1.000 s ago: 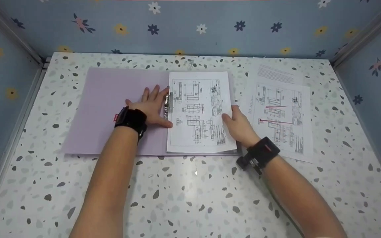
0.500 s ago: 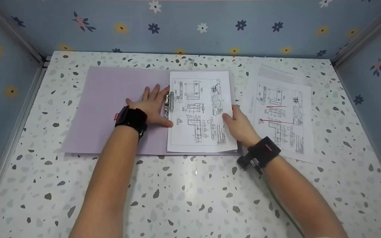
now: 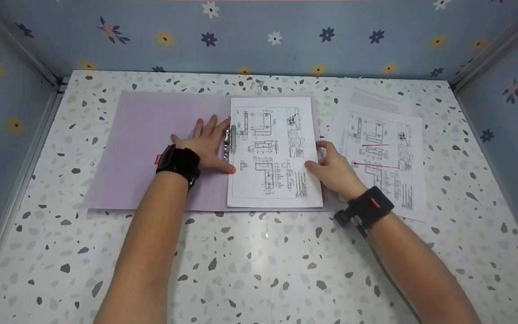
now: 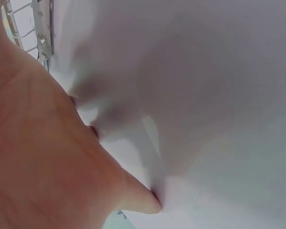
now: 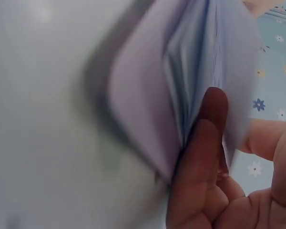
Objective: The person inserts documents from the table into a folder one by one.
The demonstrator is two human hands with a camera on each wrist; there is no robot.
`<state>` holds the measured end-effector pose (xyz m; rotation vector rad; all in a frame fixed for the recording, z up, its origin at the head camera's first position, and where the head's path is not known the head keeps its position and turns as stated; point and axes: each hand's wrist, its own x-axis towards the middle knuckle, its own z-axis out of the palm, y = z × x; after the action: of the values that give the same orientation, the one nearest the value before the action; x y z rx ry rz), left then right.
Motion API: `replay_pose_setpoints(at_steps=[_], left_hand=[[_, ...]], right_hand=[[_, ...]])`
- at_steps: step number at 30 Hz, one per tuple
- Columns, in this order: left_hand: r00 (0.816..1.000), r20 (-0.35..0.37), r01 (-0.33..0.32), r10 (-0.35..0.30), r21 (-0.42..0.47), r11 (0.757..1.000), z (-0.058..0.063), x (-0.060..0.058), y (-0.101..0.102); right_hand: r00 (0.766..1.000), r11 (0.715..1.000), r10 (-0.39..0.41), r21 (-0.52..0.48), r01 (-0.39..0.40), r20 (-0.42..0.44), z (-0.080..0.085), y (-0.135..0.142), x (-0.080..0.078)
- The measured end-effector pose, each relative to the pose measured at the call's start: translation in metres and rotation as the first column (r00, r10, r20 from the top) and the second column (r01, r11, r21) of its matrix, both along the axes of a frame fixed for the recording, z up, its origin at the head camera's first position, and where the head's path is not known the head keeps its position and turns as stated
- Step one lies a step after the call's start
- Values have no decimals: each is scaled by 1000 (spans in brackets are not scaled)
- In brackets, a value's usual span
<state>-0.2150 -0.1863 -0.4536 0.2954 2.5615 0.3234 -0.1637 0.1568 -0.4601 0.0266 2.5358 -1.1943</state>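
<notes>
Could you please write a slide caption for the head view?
Left hand rests on an open lilac ring binder; right hand holds the edge of its technical drawing.

Right hand (image 3: pixel 337 173): sits slightly farther from the left hand (image 3: pixel 203 150) than before.
Right thumb (image 3: pixel 316 168): a little nearer the person.
Drawing sheet (image 3: pixel 274 150): lies flatter beside the right hand.
Wrist camera (image 3: pixel 370 208): shifted outward with that hand.

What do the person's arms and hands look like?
Bare forearms, no sleeves; no gloves on the left hand or right hand. The left wrist wears a wide black band with a red tag; the right wrist a boxy black device with a red mark on top.
</notes>
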Motion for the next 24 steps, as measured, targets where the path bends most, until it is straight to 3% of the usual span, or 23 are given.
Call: replay_pose_setpoints(at_steps=[7, 12, 16, 20, 24], left_hand=[[1000, 21, -8, 8, 10, 1000, -5, -5, 0], [1000, 16, -2, 2, 3, 1000, -3, -4, 0], [1000, 0, 2, -2, 5, 1000, 3, 0, 1], [1000, -16, 0, 1, 18, 1000, 8, 4, 2], [1000, -24, 6, -5, 29, 1000, 10, 7, 3]], right_hand=[[1000, 998, -15, 65, 14, 24, 16, 51, 2], [997, 976, -72, 202, 75, -25, 28, 102, 2], [994, 915, -100, 389, 110, -45, 36, 139, 3], [996, 833, -88, 551, 55, 33, 40, 165, 6], [993, 801, -91, 597, 30, 73, 38, 176, 6]])
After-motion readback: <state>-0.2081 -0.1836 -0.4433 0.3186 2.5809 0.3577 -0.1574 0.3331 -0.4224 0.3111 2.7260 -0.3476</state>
